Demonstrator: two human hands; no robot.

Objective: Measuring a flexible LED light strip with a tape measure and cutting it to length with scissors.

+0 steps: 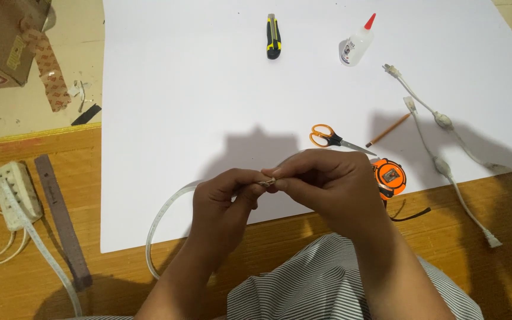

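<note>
Left hand (227, 192): fingers pinched together on the end of a pale flat strip (162, 216), at the centre of the view.
Right hand (327, 184): fingers clamped on a small metal piece (267, 182) at the same strip end, touching the left fingertips.
Pale flat strip: loops from the hands out toward 8 o'clock, over the white sheet (208, 89) and onto the wooden tabletop (120, 278).
Scissors (330, 138): orange-handled, on the sheet at 12 o'clock from the right hand.
Tape measure (389, 176): orange, just beside the right hand at 3 o'clock.
Pencil (388, 130): at 2 o'clock, near the scissors' tip.
Utility knife (274, 37): black and yellow, far at 12 o'clock.
Glue bottle (357, 42): red-capped, lying at 1 o'clock.
White cables (442, 121): two, with inline lumps, at 3 o'clock.
Power strip (16, 195): at 9 o'clock, beside a dark ruler (63, 219).
Cardboard box (4, 38): at 10 o'clock.
</note>
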